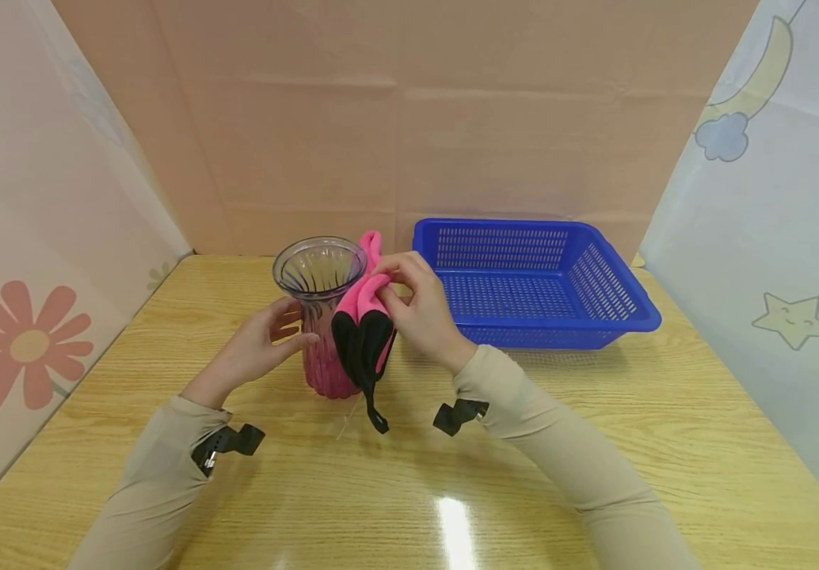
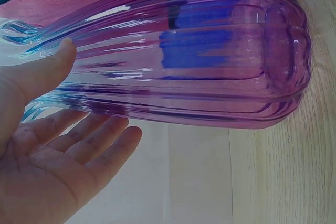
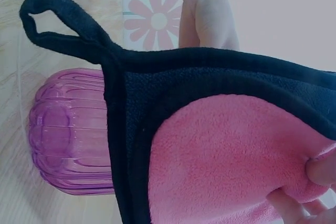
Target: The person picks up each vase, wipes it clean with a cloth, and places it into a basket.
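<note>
A ribbed clear glass vase (image 1: 320,348), tinted pink to purple, stands upright on the table. My left hand (image 1: 260,344) holds it loosely below the flared rim, thumb on the near side and fingers at its left; in the left wrist view the vase (image 2: 210,66) shows between thumb and fingers. My right hand (image 1: 420,305) pinches a folded pink plush cloth (image 1: 363,297) with black trim and a hanging loop. It hangs against the vase's right side, covering part of it. In the right wrist view, the cloth (image 3: 220,145) hides the vase's upper part.
A blue perforated plastic basket (image 1: 523,328) stands at the back right, just beyond my right hand. The wooden table (image 1: 352,507) meets a plain backdrop behind and printed sheets at both sides. A thin clear strand (image 1: 347,419) lies near the vase's base.
</note>
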Demonstrator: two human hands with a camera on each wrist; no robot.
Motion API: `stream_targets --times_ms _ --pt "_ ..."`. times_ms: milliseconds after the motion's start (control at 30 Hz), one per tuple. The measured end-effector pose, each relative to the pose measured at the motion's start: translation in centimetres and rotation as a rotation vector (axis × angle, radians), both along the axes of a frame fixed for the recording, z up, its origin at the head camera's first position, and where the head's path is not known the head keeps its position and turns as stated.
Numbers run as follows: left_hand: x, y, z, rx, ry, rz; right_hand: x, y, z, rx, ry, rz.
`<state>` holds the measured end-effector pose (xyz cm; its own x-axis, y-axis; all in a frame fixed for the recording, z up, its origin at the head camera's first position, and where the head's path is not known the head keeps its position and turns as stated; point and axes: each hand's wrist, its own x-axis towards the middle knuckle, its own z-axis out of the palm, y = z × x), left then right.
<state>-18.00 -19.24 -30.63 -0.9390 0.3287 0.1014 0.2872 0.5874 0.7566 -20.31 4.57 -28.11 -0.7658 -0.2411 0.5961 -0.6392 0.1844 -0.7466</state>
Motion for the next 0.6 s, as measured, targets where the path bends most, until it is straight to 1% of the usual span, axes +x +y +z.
stream_targets --times_ms 100,267,600 --pt "0.0 0.01 -0.04 0.001 -0.001 0.001 -0.02 0.14 0.27 -0.014 -0.006 0.0" --pt "-0.04 0.02 -0.08 0.0 0.001 -0.001 -0.11 0.31 0.59 -0.022 0.016 0.009" --pt "-0.06 0.02 -0.05 0.006 0.001 -0.01 -0.15 0.25 0.4 -0.017 0.001 0.023"
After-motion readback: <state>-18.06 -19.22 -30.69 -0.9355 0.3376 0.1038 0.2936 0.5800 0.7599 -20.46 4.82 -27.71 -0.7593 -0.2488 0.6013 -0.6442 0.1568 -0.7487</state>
